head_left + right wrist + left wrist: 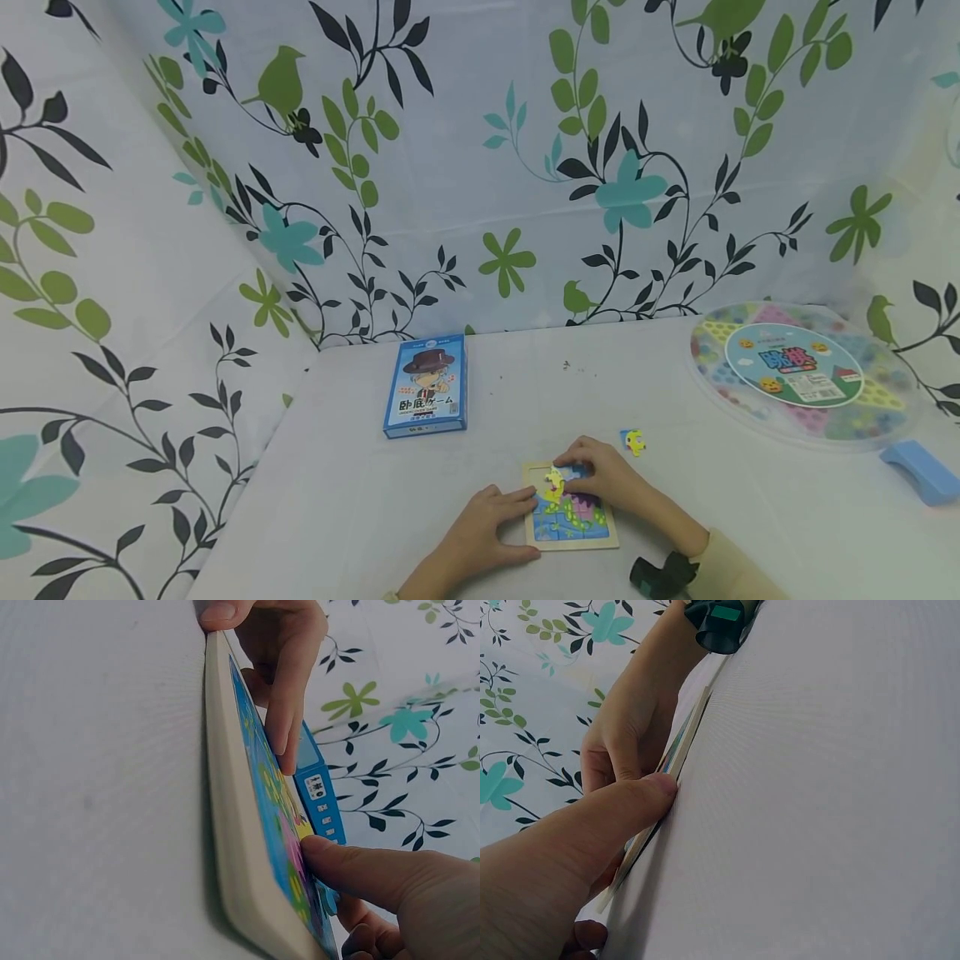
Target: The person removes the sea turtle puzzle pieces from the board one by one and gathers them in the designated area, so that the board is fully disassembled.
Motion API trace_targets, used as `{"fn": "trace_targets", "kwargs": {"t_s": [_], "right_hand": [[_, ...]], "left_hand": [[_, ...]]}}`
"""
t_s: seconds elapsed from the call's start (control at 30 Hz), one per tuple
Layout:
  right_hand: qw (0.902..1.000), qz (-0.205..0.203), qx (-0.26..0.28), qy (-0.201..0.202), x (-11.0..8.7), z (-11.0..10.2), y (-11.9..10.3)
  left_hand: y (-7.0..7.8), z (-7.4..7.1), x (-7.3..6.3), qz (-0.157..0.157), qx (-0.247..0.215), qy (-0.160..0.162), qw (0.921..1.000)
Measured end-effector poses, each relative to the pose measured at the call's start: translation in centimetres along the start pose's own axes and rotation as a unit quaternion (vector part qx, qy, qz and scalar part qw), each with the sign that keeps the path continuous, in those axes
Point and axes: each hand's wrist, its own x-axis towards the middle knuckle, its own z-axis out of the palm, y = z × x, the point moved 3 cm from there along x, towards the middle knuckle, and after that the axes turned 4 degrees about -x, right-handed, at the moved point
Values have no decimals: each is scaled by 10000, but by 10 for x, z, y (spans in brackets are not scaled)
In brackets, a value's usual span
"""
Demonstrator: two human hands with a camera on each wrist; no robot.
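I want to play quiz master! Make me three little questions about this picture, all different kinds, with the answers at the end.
1. Which hand is nearer the loose piece on the table?
2. True or false: the blue box lies on top of the puzzle.
3. Pick one. In the head view, what is closest to the blue block?
A) the puzzle
B) the blue box
C) the round game

Key:
1. The right hand.
2. False; the blue box is on the table, apart from the puzzle.
3. C
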Motion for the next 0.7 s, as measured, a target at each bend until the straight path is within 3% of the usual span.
{"fn": "trace_targets", "kwargs": {"t_s": [0.7], "right_hand": [[10000,-42,-14,42,-1,-2,-2]], "left_hand": [[-2,0,0,-29,-37,-9,10000]]}}
